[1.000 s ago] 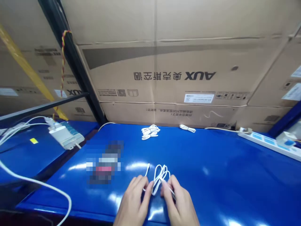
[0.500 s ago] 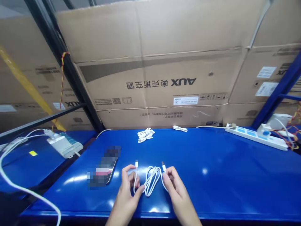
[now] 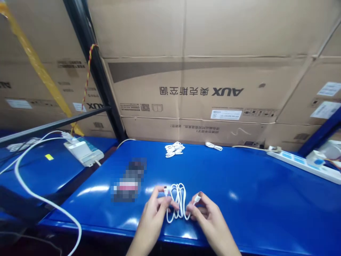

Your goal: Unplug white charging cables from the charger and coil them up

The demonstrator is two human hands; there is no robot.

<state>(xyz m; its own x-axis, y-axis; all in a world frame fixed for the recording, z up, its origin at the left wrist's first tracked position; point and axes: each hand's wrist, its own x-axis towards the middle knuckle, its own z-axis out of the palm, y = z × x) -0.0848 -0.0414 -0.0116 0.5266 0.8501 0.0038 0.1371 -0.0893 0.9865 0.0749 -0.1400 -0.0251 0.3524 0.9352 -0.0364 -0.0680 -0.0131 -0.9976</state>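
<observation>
A coiled white USB cable (image 3: 178, 201) lies on the blue table (image 3: 253, 199) near its front edge, between my two hands. My left hand (image 3: 154, 217) pinches the cable's left end, with the plug sticking up from the fingertips. The other plug end is pinched by my right hand (image 3: 207, 217). The cable's loops hang and rest between the two hands. A phone (image 3: 130, 177) with a blurred screen lies just left of my left hand.
More coiled white cables (image 3: 174, 149) and a single one (image 3: 213, 145) lie at the table's back edge. A white power strip (image 3: 301, 161) sits at the right. Cardboard boxes (image 3: 186, 89) form a wall behind. A white charger (image 3: 84, 153) with thick cable (image 3: 39, 199) sits on the left bench.
Both hands lifted the two plug ends out of the coil, then drew them in closer beside the loops. The camera view shifted slightly right.
</observation>
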